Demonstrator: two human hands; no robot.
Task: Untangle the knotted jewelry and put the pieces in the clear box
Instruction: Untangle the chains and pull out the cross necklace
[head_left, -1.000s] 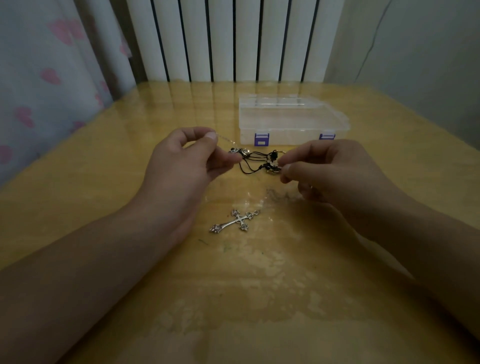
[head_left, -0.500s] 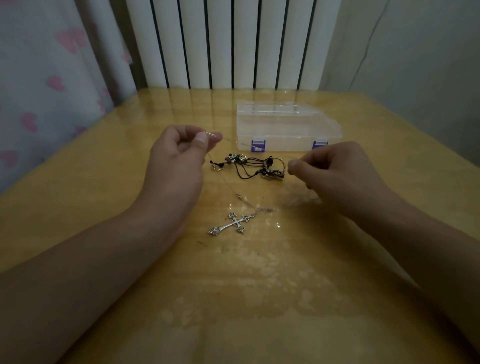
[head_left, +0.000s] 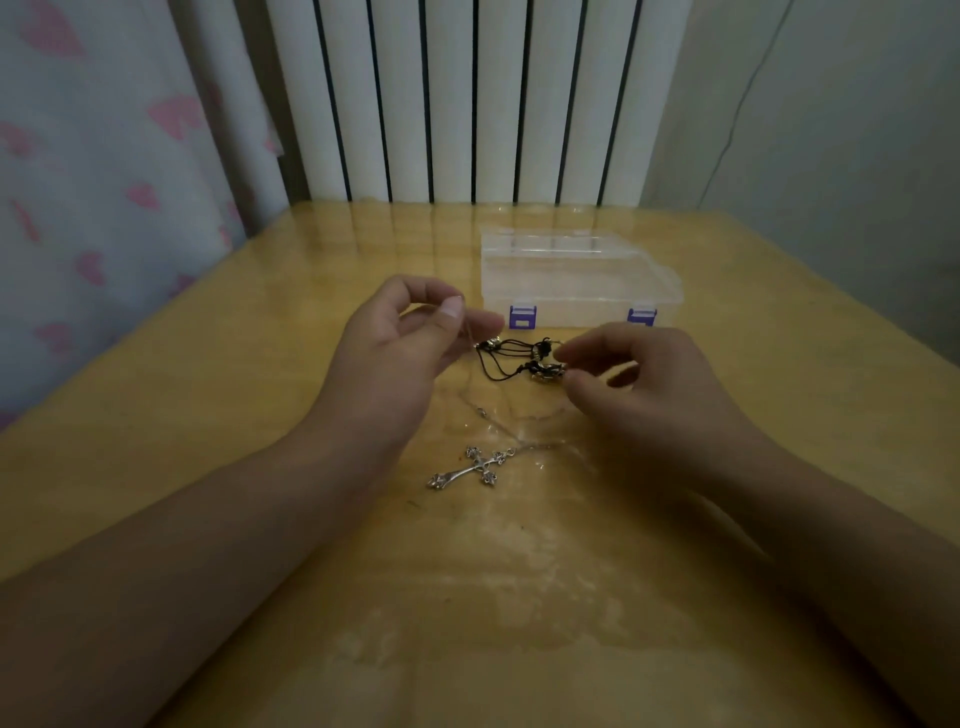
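**Hands close back in on the tangle**

Half a second ago the two hands were spread well apart, with the black cord bundle lying slack between them. Now they have drawn together again. The right hand (head_left: 649, 384) has moved in so that its thumb and forefinger touch, and seem to pinch, the metal charm at the right end of the cord bundle (head_left: 519, 358). The left hand (head_left: 405, 343) is curled, thumb against forefinger, and holds a thin chain (head_left: 470, 332) just above the bundle's left end; its other fingers are folded in.

The chain runs down toward the near side of the table (head_left: 208, 415) to the silver cross (head_left: 470, 467), which lies flat and has not moved. The clear box (head_left: 571, 280) sits toward the far edge, lid down and both purple clips closed.

In my judgement the untangling is not finished: chain and cords look linked, nothing is in the box, and it must be opened first.
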